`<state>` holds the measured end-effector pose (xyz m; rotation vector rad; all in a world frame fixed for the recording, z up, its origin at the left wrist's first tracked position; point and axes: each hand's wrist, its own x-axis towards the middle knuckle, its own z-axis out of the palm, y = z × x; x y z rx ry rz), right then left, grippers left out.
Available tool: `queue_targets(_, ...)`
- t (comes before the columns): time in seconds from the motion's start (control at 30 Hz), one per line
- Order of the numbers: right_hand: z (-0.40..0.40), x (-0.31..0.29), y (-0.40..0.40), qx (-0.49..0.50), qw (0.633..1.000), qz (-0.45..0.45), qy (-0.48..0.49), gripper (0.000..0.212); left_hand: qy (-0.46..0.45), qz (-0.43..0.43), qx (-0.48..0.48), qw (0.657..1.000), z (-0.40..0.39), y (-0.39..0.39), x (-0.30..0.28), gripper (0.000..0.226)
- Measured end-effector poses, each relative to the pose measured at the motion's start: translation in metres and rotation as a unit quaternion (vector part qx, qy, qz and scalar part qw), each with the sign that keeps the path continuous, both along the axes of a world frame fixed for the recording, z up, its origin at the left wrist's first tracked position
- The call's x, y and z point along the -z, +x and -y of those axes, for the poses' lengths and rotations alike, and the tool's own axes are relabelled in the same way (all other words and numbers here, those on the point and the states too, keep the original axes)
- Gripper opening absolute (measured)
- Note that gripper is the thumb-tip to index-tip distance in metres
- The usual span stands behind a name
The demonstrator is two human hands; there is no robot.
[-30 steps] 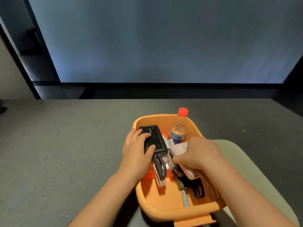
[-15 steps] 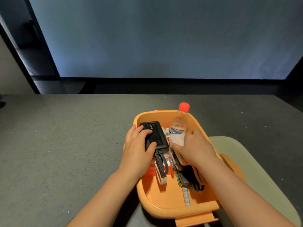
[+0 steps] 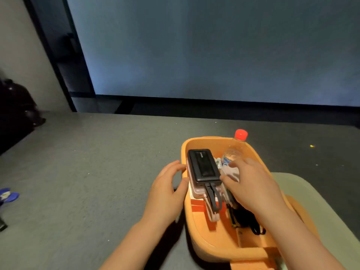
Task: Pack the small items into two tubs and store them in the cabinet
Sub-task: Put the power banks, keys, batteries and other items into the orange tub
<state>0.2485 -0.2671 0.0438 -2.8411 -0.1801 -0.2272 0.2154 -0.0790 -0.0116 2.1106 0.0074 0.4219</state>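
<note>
While the orange tub (image 3: 196, 227) rests on the grey floor (image 3: 93, 172), a black power bank (image 3: 203, 165) is seen stacked inside at its ten o'clock. The left hand (image 3: 165, 193) is held just outside, fingers loosely apart; the right hand (image 3: 251, 184) is laid, fingers spread, on the water bottle (image 3: 232, 152) at one o'clock.

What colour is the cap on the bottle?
Red; the cap shows clearly in the head view.

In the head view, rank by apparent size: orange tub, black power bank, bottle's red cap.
1. Orange plastic tub, clearly largest.
2. Black rectangular power bank.
3. Red round bottle cap, smallest; it sits farther from the camera, but the gap is too large to matter.
</note>
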Motion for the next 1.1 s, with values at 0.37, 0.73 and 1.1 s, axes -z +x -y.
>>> queue_targets(0.37,-0.183,0.014,-0.046,-0.236,0.968,-0.007,0.082,0.030,0.004,-0.044,-0.239,0.970,-0.167,-0.085,0.000,0.026)
queue_targets(0.73,-0.378,0.059,-0.072,-0.335,0.929,-0.141,0.068,0.029,0.013,-0.115,-0.387,0.915,-0.341,-0.167,0.030,0.033)
queue_targets(1.1,-0.545,0.103,-0.056,-0.404,0.897,-0.177,0.040,0.042,0.100,-0.206,-0.347,0.909,-0.418,-0.158,0.068,0.049)
